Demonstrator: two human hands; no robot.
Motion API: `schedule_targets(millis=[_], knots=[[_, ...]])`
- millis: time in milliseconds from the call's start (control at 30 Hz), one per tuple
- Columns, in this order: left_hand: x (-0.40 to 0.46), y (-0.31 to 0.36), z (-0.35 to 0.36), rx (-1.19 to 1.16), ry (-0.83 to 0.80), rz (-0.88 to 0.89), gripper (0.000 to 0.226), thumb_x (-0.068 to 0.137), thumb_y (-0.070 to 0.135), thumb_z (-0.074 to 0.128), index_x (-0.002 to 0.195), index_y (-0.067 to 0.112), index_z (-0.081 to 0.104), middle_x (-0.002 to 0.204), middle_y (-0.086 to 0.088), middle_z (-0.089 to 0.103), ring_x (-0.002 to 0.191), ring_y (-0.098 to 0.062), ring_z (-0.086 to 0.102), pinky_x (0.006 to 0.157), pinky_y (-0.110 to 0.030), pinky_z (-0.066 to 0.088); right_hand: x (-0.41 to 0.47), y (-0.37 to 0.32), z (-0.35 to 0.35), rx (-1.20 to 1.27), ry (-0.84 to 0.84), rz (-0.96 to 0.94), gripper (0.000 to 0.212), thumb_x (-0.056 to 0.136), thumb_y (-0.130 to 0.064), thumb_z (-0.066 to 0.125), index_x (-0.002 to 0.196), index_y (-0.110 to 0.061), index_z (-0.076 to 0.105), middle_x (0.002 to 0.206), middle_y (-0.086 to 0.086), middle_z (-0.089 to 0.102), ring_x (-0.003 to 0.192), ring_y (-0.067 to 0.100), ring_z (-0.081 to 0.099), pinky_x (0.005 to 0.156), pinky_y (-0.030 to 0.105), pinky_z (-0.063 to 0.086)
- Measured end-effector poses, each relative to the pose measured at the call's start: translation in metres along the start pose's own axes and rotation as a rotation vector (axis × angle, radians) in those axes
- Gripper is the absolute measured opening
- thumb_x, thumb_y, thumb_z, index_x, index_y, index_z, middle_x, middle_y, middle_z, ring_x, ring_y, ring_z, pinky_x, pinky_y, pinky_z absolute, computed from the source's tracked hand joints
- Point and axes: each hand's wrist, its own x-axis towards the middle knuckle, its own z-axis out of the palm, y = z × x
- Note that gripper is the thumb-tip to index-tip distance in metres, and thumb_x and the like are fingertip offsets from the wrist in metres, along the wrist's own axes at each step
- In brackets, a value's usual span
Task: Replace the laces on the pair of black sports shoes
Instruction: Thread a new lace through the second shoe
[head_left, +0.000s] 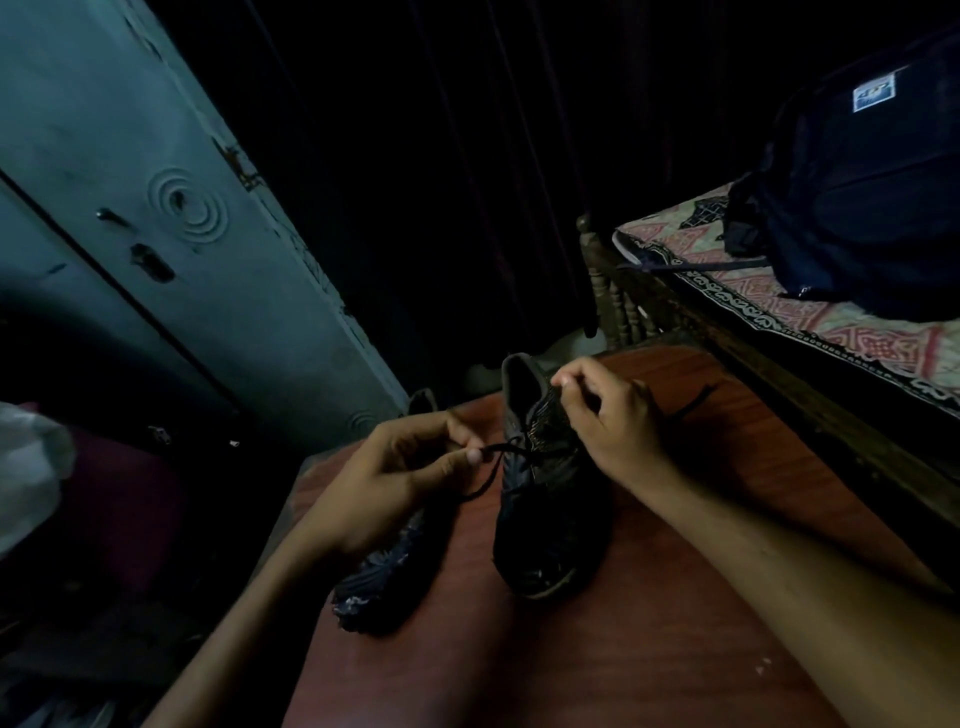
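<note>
Second shoe (382, 566) near left edge of table (649, 649), partly under left forearm, untouched. Left hand (395, 478): thumb and forefinger pinching lace (491, 470) end, pulled taut off shoe (550, 499) at table middle. Right hand (608, 421): fingers curled, pinching at upper eyelets; exact hold too dark to tell. Best: keep lace taut, steady shoe, feed tip straight. Another lace (693, 402) toward far right edge. Backpack (857, 197) on bed beyond.
</note>
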Motion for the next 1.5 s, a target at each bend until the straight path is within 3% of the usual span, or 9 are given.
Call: schedule_targets(millis=[100,200,300,433,533,733,1000,1233,1500], knots=[[0.0,-0.004,-0.001,-0.011,0.053,0.012,0.01,0.096,0.017,0.069,0.093,0.008,0.072,0.087,-0.018,0.068,0.083,-0.02,0.061,0.079,-0.036,0.048,-0.004,-0.015,-0.005,0.137,-0.144,-0.059,0.029,0.101,-0.038,0.043,0.114,-0.02,0.062,0.067,-0.011,0.061,0.056,0.009,0.061,0.051,0.031,0.047],[0.002,-0.004,0.003,-0.071,0.105,0.043,0.013,0.093,0.01,0.064,0.097,-0.002,0.07,0.084,-0.003,0.071,0.079,-0.012,0.063,0.074,-0.022,0.052,-0.009,-0.029,-0.01,0.204,-0.315,-0.132,0.044,0.097,-0.053,0.041,0.125,-0.024,0.058,0.07,-0.014,0.055,0.061,0.0,0.057,0.056,0.02,0.044],[0.007,-0.001,0.005,-0.108,0.126,0.073,0.015,0.094,0.006,0.062,0.1,-0.006,0.068,0.085,-0.005,0.072,0.079,-0.011,0.066,0.073,-0.022,0.054,-0.015,-0.036,-0.008,0.097,-0.454,-0.165,0.043,0.087,-0.069,0.052,0.115,-0.036,0.058,0.08,-0.016,0.061,0.072,0.002,0.061,0.061,0.03,0.052],[0.014,-0.002,0.0,-0.13,0.173,0.111,0.005,0.095,0.013,0.07,0.091,0.011,0.073,0.086,-0.01,0.068,0.082,-0.019,0.062,0.079,-0.036,0.049,-0.011,-0.02,0.002,0.002,-0.321,-0.183,0.033,0.096,-0.054,0.051,0.087,-0.024,0.06,0.071,-0.01,0.058,0.064,0.016,0.061,0.052,0.04,0.05],[0.013,-0.011,-0.005,-0.168,0.203,0.127,0.01,0.088,0.022,0.07,0.088,0.013,0.07,0.089,-0.014,0.064,0.088,-0.026,0.057,0.084,-0.044,0.043,0.0,0.003,0.004,0.013,-0.209,-0.022,0.045,0.1,-0.052,0.04,0.085,-0.015,0.061,0.083,-0.004,0.067,0.077,0.021,0.066,0.064,0.044,0.053],[0.002,-0.037,0.001,-0.058,0.151,0.141,0.019,0.087,0.028,0.064,0.094,0.012,0.072,0.095,-0.01,0.069,0.093,-0.02,0.063,0.085,-0.035,0.047,0.002,0.007,0.002,0.065,-0.103,0.031,0.051,0.104,-0.044,0.031,0.088,-0.012,0.068,0.085,-0.008,0.064,0.083,0.011,0.062,0.074,0.013,0.042],[0.051,-0.082,0.041,0.348,0.424,0.254,0.031,0.099,0.012,0.065,0.126,0.025,0.07,0.121,0.015,0.068,0.11,-0.006,0.065,0.089,-0.026,0.054,0.001,0.004,-0.001,0.059,-0.1,0.271,0.041,0.094,-0.062,0.022,0.074,-0.037,0.047,0.076,-0.013,0.055,0.077,-0.004,0.053,0.07,0.01,0.036],[0.065,-0.112,0.051,0.307,0.361,0.237,0.031,0.099,0.011,0.064,0.125,0.026,0.07,0.127,0.02,0.058,0.109,-0.007,0.061,0.078,-0.014,0.045,0.0,0.003,0.002,0.125,-0.156,0.256,0.032,0.101,-0.048,0.043,0.085,-0.023,0.054,0.066,-0.015,0.054,0.059,0.004,0.049,0.057,0.03,0.039],[0.068,-0.121,0.051,0.17,0.375,0.202,0.028,0.097,0.013,0.067,0.121,0.028,0.071,0.12,0.017,0.055,0.107,-0.004,0.057,0.083,-0.019,0.044,-0.008,-0.005,0.007,0.268,-0.266,0.327,0.014,0.092,-0.011,0.071,0.094,-0.024,0.075,0.087,-0.003,0.077,0.081,0.011,0.073,0.071,0.026,0.057]])
